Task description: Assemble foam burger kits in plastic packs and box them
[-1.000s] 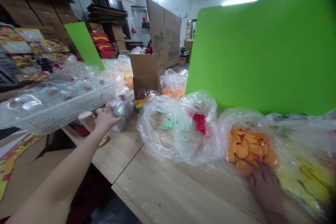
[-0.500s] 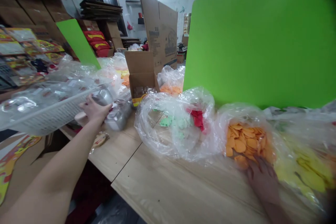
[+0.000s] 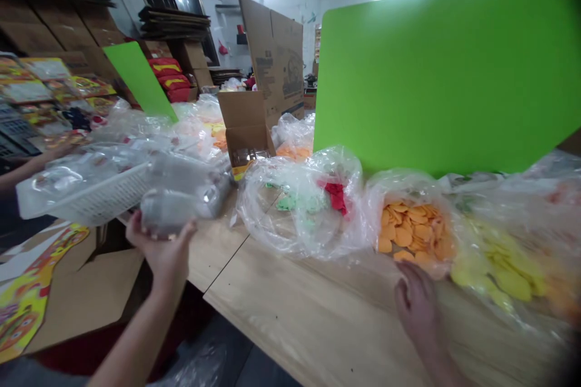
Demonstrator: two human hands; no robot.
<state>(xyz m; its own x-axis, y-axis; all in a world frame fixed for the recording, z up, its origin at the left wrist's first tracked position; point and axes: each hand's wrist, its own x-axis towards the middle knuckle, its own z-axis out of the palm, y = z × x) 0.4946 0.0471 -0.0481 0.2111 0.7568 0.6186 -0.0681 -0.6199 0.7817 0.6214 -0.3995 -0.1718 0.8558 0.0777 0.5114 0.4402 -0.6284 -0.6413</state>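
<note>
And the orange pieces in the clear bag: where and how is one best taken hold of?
Probably by an edge, pinched between thumb and finger, coming from the person's near side. The orange pieces look thin and flat and overlap loosely, so edges offer the hold, while the clear bag rises behind them. The right hand is at that near side.

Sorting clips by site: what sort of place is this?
Likely a packing workshop: orange pieces in a clear bag on a worktable, a loaded white basket, and stacked cardboard behind.
</note>
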